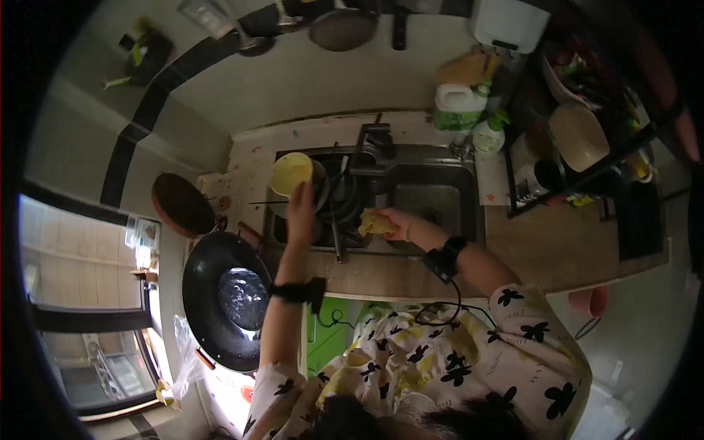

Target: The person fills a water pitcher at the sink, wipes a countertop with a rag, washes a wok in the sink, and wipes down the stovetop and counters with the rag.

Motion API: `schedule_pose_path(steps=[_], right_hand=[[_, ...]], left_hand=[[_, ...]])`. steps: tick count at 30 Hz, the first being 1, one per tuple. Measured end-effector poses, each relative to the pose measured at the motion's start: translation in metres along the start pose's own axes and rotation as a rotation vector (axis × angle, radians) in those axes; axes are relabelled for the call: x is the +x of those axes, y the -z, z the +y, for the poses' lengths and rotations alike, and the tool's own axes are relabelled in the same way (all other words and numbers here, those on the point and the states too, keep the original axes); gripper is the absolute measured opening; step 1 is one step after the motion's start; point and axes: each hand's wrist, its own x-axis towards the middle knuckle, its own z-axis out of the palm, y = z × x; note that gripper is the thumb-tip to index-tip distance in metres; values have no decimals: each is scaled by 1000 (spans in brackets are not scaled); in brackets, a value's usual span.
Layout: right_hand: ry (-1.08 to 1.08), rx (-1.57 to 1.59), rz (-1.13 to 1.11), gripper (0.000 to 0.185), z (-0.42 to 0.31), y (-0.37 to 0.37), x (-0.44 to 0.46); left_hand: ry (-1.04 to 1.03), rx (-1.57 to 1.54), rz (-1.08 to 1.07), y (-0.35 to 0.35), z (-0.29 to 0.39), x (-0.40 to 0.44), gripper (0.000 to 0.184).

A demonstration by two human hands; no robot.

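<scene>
Over the left basin of the sink, my left hand (301, 205) grips the near edge of a pale yellow bowl (287, 173). Dishes and a dark pan (350, 202) lie in that basin below, with utensils among them. My right hand (400, 224) is closed around a crumpled yellowish cloth or sponge (375, 223), in front of the divider between the basins. The black faucet (375, 150) stands behind, between my two hands. The right basin (433, 192) holds a little water.
At the left is a large black wok (224, 301) with water inside. A round pan (180, 205) leans near the wall. Soap bottles (490, 132) stand behind the sink at right, beside a black rack (565, 187) holding containers. Utensils hang on the wall.
</scene>
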Motion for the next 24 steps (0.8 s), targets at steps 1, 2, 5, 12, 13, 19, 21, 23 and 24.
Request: schedule_pose_path(steps=[1, 2, 5, 12, 13, 19, 21, 23, 24], right_hand=[[-7, 26, 13, 34, 5, 20, 1], [5, 25, 178, 35, 7, 40, 1], [20, 152, 340, 37, 10, 105, 7], [87, 350, 591, 43, 9, 181, -31], [88, 350, 601, 43, 16, 189, -34], [452, -273, 675, 40, 4, 155, -31], [327, -386, 794, 39, -4, 135, -32], [338, -465, 788, 38, -5, 121, -31], [340, -505, 788, 38, -10, 116, -31]], left_hand=[[-21, 7, -69, -41, 16, 0, 57], [185, 70, -103, -73, 44, -9, 58], [70, 77, 100, -159, 4, -7, 52], [186, 237, -390, -203, 33, -55, 42], [-186, 309, -318, -198, -11, -45, 25], [-103, 306, -45, -151, -85, 110, 20], [-246, 376, -4, -164, -106, 163, 21], [-242, 591, -363, -177, -94, 188, 26], [-262, 576, -380, -186, -91, 199, 26]])
